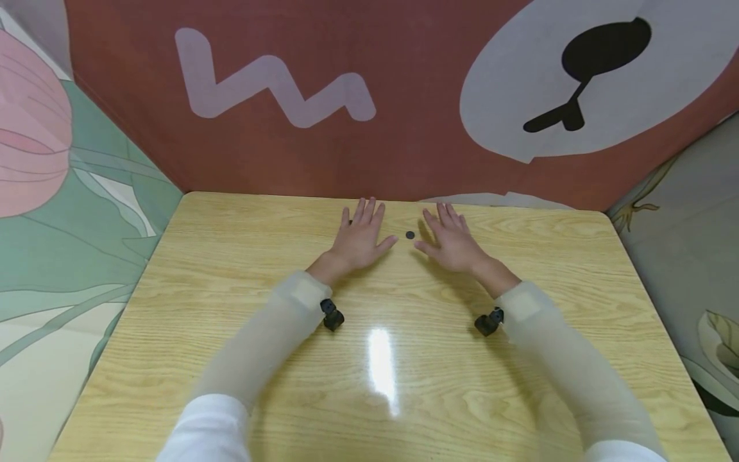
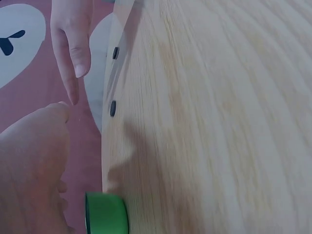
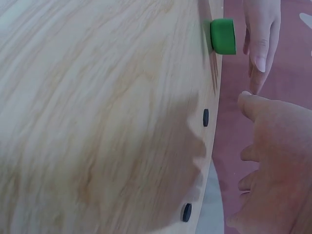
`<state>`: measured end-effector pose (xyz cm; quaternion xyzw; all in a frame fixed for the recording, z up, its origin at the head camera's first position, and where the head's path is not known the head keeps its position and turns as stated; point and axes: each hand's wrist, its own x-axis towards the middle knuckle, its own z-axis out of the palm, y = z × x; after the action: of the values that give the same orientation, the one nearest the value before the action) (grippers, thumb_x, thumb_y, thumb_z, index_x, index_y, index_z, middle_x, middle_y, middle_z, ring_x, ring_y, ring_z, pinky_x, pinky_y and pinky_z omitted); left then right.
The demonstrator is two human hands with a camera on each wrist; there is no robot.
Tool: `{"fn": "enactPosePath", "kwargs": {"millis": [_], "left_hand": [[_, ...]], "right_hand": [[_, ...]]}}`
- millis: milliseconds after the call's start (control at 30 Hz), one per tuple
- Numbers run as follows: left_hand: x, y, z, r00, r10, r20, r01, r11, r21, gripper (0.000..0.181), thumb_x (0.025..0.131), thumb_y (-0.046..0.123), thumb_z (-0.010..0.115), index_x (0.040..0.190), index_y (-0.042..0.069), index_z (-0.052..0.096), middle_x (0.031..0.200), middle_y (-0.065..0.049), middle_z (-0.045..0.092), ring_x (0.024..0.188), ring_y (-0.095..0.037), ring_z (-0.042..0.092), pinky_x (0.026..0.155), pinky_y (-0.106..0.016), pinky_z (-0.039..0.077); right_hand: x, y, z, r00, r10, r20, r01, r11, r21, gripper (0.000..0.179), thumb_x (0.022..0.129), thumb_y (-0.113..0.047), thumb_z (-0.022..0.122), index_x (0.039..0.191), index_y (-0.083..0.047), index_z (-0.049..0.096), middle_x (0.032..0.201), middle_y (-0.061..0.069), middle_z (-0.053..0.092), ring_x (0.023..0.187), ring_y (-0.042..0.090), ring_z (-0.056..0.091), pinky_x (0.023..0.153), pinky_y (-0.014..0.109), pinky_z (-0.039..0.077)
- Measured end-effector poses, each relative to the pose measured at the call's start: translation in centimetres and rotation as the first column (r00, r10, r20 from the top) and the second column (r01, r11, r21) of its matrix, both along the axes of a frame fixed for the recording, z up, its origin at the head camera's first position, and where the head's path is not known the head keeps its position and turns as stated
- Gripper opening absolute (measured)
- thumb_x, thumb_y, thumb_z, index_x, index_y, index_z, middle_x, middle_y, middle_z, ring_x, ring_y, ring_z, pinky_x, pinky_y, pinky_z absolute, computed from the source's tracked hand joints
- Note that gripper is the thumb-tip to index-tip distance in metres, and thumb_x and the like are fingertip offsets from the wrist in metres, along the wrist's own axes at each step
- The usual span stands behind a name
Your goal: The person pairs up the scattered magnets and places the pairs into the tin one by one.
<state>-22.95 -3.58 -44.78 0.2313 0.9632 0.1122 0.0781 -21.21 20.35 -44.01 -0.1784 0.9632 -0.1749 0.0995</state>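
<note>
Both hands hover over the table near its far edge, fingers spread, holding nothing. The left hand [image 1: 359, 242] is left of a small black disc [image 1: 410, 235], and the right hand [image 1: 453, 247] is right of it. A small green cup [image 2: 106, 214] stands below the left hand in the left wrist view; the right wrist view also has this green cup [image 3: 224, 37]. From the head it is almost wholly covered by the left hand. A second black disc [image 3: 186, 212] lies below the right hand, hidden from the head camera.
The wood-grain table [image 1: 381, 289] meets a red-brown printed backdrop [image 1: 404, 147] behind. Printed cloths hang at the left and right sides. Small black cameras [image 1: 489, 321] are strapped at both wrists. A bright light reflection lies on the tabletop.
</note>
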Motion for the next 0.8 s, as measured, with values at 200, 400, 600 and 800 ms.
{"fn": "enactPosePath", "kwargs": {"millis": [200,400,600,800], "left_hand": [[-0.1,1.5,-0.1,1.000,-0.022,0.018,0.022,1.000,0.006,0.081,0.107,0.059,0.032,0.165,0.008,0.009,0.170,-0.018,0.001,0.156,-0.035,-0.003,0.123,-0.059,-0.002],[0.0,2.8,-0.2,0.999,-0.042,0.024,0.041,0.999,0.023,0.079,0.107,0.056,0.035,0.164,0.006,0.011,0.169,-0.019,0.004,0.156,-0.036,-0.001,0.124,-0.053,-0.003],[-0.2,3.9,-0.7,0.999,-0.042,0.029,0.042,0.999,0.013,0.079,0.107,0.056,0.035,0.164,0.007,0.010,0.170,-0.019,0.004,0.156,-0.035,-0.002,0.124,-0.052,-0.002],[-0.2,4.9,-0.9,0.998,-0.035,0.053,0.034,0.999,0.013,0.079,0.107,0.056,0.036,0.164,0.007,0.010,0.170,-0.017,0.005,0.157,-0.033,0.000,0.125,-0.051,0.000]], "right_hand": [[0.2,0.8,-0.3,1.000,-0.016,0.009,0.016,1.000,-0.005,0.080,0.105,-0.044,0.053,0.161,0.001,0.019,0.165,0.033,0.001,0.153,0.047,-0.006,0.120,0.066,0.000],[0.2,1.6,-0.5,0.999,-0.034,0.011,0.034,0.999,-0.003,0.080,0.105,-0.043,0.053,0.161,0.002,0.017,0.165,0.033,0.001,0.153,0.046,-0.006,0.120,0.065,0.000],[0.0,2.5,-0.7,0.999,-0.035,0.004,0.035,0.999,-0.004,0.080,0.105,-0.042,0.053,0.161,0.003,0.017,0.164,0.035,0.002,0.153,0.048,-0.004,0.119,0.067,0.003],[-0.1,3.5,-1.4,0.999,-0.046,0.008,0.046,0.999,-0.023,0.079,0.106,-0.040,0.054,0.160,0.005,0.018,0.163,0.036,0.006,0.152,0.051,-0.002,0.120,0.065,0.004]]}}
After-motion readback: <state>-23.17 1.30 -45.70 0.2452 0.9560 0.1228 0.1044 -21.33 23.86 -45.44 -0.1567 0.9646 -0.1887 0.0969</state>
